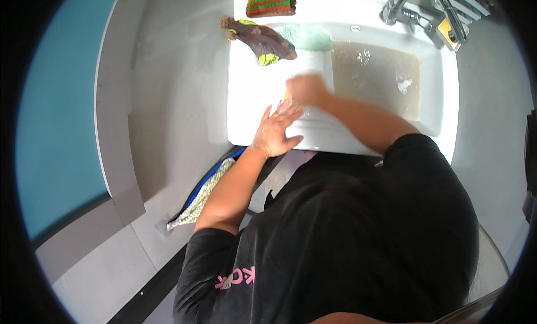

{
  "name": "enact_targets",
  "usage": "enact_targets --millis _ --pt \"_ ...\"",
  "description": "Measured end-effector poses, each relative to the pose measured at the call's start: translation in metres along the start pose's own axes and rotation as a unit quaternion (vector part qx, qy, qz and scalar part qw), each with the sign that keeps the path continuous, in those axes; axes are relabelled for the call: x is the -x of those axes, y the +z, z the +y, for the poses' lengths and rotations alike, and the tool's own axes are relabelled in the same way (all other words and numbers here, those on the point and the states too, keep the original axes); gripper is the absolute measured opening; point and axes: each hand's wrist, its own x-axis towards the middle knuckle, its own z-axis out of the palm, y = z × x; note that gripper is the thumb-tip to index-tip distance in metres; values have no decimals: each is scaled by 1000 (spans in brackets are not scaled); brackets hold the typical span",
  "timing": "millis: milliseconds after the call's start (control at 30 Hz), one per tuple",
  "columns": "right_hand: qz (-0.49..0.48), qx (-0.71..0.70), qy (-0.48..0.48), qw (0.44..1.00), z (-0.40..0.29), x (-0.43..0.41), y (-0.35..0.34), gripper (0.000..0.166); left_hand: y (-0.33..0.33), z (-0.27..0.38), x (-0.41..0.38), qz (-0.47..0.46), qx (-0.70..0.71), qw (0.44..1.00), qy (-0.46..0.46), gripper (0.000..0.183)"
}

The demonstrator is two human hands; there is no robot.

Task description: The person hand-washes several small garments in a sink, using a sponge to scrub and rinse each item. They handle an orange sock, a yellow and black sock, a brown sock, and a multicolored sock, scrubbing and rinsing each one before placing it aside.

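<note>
My left hand (277, 133) lies palm down with spread fingers on the white ribbed washboard part of a laundry sink (247, 110). Its fingertips touch a small yellow and purple item (287, 98), too blurred and overexposed to name. My right hand (308, 90), blurred, is closed in a fist at the same item, just beyond the left fingertips; whether it grips the item is hidden. Beyond both hands lies a wet, bunched dark cloth (264, 40) with yellow patches. A pale green cloth (308, 37) rests beside it at the edge of the basin.
Murky water (373, 80) stands in the basin at the right. An orange and green scrubbing brush (270, 6) lies on the back rim. A chrome faucet (394, 11) and a yellow soap dish (448, 34) are at the back right. Towels (205, 194) hang at the lower left.
</note>
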Motion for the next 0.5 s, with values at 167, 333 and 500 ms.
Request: enact_targets --millis 167,333,500 --pt "-20 -16 -47 999 -14 2 -8 20 0 3 -8 -21 0 999 -25 66" --pt "-24 40 71 996 28 -23 -18 20 8 1 -6 7 21 1000 -7 63" --pt "-1 46 -74 996 9 -8 25 28 8 1 -8 -5 17 1000 -13 59"
